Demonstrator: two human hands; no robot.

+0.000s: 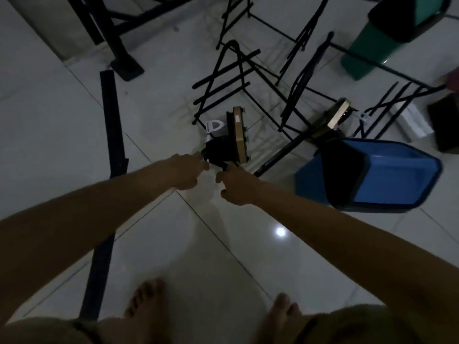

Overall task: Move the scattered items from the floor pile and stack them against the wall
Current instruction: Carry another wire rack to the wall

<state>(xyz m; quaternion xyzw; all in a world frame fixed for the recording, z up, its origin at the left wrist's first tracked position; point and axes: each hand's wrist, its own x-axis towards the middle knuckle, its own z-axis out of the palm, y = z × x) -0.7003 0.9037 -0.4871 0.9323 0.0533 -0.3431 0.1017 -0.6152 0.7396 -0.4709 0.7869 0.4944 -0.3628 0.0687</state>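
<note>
Both hands reach down to the floor pile: the left hand (185,173) and right hand (236,188) have fingers curled, seemingly pinching the black clump (215,150) beside the tan-edged board (239,135). Lift both together, clear of the tangled black racks (223,80) behind.

Both hands, left hand (185,171) and right hand (236,187), seemingly grip a black object (214,150) on the tiled floor (223,244), blue bin (372,175) at 3 o'clock.
</note>
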